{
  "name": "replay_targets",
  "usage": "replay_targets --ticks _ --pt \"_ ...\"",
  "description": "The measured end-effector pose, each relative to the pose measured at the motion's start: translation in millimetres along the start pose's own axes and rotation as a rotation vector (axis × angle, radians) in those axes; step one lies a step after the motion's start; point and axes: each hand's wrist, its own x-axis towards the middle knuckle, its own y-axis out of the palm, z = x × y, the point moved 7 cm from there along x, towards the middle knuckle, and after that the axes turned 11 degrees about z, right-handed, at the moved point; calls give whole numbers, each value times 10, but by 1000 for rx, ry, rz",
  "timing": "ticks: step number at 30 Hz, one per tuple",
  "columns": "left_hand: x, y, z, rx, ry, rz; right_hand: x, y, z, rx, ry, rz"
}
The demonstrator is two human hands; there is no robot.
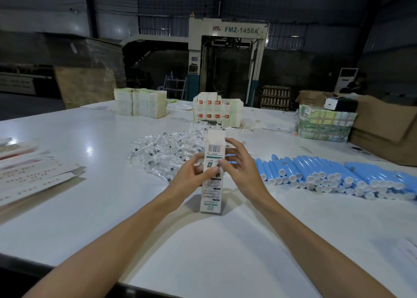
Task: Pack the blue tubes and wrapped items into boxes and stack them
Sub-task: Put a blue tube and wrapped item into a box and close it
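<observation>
On the white desk (112,207), flattened cartons (33,173) lie at the left, then a heap of clear-wrapped items (162,153), then the left hand (194,177) with fingers (194,162) curled round an upright box (212,191) standing mid-desk, top flap open, the right hand (242,165) pinching its other side, and blue tubes (338,175) stacked at the right.

Left hand (194,172) and right hand (241,164) gripping upright white carton (212,185) on desk (112,196), wrapped items (162,148) behind, blue tubes (327,173) at right
</observation>
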Motion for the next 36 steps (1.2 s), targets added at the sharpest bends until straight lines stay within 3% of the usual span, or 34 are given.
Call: replay_targets --ticks 18,29,36 --pt "-25 68 -186 107 130 23 -56 -40 -16 113 20 27" --pt "4 -7 -141 178 109 25 -20 -14 73 -79 -12 88" --pt "8 94 -117 193 85 110 -45 -282 63 172 44 -89"
